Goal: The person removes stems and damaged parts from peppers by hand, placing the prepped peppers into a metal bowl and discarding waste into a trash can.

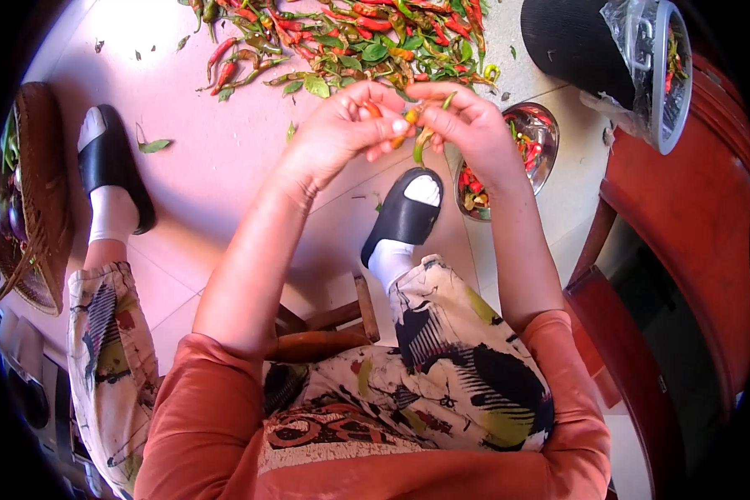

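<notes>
Both hands are raised close together over the floor, fingers nearly touching. My left hand pinches small peppers, one reddish-orange by the curled fingers. Between the fingertips lies a yellow-orange pepper. In my right hand, a thin green pepper hangs down from the fingers. Beyond the hands, a pile of red and green peppers with leaves spreads on the floor. A metal bowl holding cut red pepper pieces stands right of my right hand, partly behind the forearm.
A black bin with a plastic liner stands at the upper right, beside red wooden chairs. At the left is a woven basket with eggplants. Sandalled feet rest on the tiles, with a wooden stool below.
</notes>
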`<state>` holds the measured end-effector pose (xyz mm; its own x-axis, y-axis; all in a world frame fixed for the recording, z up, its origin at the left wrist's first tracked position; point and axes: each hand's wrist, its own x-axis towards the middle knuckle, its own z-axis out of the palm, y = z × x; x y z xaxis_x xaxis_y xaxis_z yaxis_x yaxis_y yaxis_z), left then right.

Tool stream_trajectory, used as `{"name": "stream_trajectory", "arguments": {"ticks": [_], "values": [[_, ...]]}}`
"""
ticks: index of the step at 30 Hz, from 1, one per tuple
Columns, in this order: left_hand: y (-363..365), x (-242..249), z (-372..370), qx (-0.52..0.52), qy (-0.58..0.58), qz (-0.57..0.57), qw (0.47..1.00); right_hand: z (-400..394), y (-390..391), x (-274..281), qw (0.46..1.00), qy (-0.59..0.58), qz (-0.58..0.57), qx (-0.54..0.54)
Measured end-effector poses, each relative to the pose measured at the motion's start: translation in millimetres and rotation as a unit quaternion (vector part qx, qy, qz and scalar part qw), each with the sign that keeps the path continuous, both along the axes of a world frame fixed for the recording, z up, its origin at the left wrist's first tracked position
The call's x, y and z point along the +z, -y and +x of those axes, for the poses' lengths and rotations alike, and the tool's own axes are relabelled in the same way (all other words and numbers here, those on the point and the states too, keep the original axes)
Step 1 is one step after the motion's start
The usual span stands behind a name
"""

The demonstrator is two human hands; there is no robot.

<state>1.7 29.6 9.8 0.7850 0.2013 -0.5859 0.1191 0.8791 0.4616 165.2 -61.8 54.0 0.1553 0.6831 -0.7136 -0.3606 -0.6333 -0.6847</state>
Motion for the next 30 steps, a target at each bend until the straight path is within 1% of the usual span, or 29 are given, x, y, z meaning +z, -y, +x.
{"name": "stream_trajectory", "arguments": {"ticks": [1, 2, 3, 4, 5, 6, 7, 8, 9, 10, 11, 12, 13, 14, 15, 16, 17, 18, 19, 20, 21, 22, 23, 24, 25, 26, 27, 29, 30], "values": [[5, -4, 1, -0.01, 0.005, -0.011, 1.0, 1, -3, 2, 0.997, 0.013, -0.005, 0.071], [8, -5, 2, -0.006, 0.001, -0.034, 0.999, 1, -5, 6, 0.995, 0.0, -0.017, 0.094], [12, -6, 0, -0.001, -0.003, -0.058, 0.998, 2, -5, 7, 0.995, 0.0, -0.014, 0.095], [15, -7, -1, 0.0, -0.004, -0.056, 0.998, 6, -2, 8, 0.995, 0.041, 0.002, 0.091], [17, -10, -2, -0.007, -0.025, -0.091, 0.996, 13, 0, 9, 0.993, 0.084, 0.019, 0.086], [18, -15, -3, -0.013, -0.047, -0.126, 0.991, 29, -3, 31, 0.978, 0.194, 0.036, 0.07], [20, -20, -6, -0.013, -0.049, -0.125, 0.991, 53, -3, 50, 0.945, 0.32, 0.06, -0.007], [21, -28, -11, -0.053, -0.092, -0.08, 0.991, 71, -15, 80, 0.843, 0.526, 0.113, -0.032], [22, -33, -15, -0.093, -0.132, -0.035, 0.986, 100, -16, 102, 0.756, 0.631, 0.132, -0.115], [23, -37, -18, -0.112, -0.138, -0.037, 0.983, 125, -25, 121, 0.679, 0.672, 0.224, -0.196], [26, -40, -19, -0.112, -0.135, -0.036, 0.984, 186, -12, 138, 0.619, 0.727, 0.236, -0.182], [29, -41, -21, -0.101, -0.129, -0.053, 0.985, 223, -10, 142, 0.625, 0.715, 0.26, -0.176], [30, -40, -21, -0.091, -0.123, -0.07, 0.986, 232, -12, 146, 0.595, 0.789, 0.139, -0.072], [30, -39, -20, -0.078, -0.126, -0.091, 0.985, 237, -11, 143, 0.522, 0.849, 0.082, 0.013], [29, -39, -19, -0.077, -0.123, -0.089, 0.985, 230, -13, 137, 0.438, 0.894, 0.023, 0.096], [27, -39, -17, -0.059, -0.138, -0.087, 0.985, 188, -29, 127, 0.513, 0.847, 0.138, 0.001], [28, -40, -16, -0.041, -0.153, -0.087, 0.984, 156, -32, 114, 0.536, 0.824, 0.183, -0.017], [30, -41, -15, -0.04, -0.155, -0.088, 0.983, 139, -24, 91, 0.569, 0.808, 0.153, 0.025], [33, -42, -13, -0.067, -0.178, 0.046, 0.981, 102, -29, 60, 0.716, 0.672, 0.179, 0.059], [37, -43, -12, -0.094, -0.197, 0.18, 0.959, 63, -30, 30, 0.821, 0.553, 0.141, 0.018], [40, -43, -13, -0.099, -0.197, 0.179, 0.959, 50, -22, -15, 0.826, 0.527, 0.141, 0.142], [42, -43, -13, -0.072, -0.192, 0.312, 0.927, 27, -19, -41, 0.79, 0.551, 0.16, 0.215], [41, -43, -14, -0.041, -0.185, 0.441, 0.877, 8, -17, -60, 0.785, 0.556, 0.124, 0.244], [38, -40, -14, -0.039, -0.187, 0.442, 0.877, -5, -18, -74, 0.759, 0.589, 0.101, 0.258], [37, -34, -14, -0.071, -0.2, 0.496, 0.842, -14, -18, -83, 0.732, 0.619, 0.077, 0.273], [35, -30, -14, -0.101, -0.211, 0.547, 0.804, -15, -19, -92, 0.722, 0.635, 0.053, 0.27], [36, -30, -12, -0.098, -0.211, 0.546, 0.805, -14, -22, -92, 0.72, 0.636, 0.054, 0.272], [35, -32, -10, -0.071, -0.204, 0.598, 0.772, -11, -27, -93, 0.697, 0.657, 0.069, 0.279], [32, -30, -8, -0.07, -0.203, 0.597, 0.773, -9, -28, -93, 0.696, 0.657, 0.068, 0.28]]}}
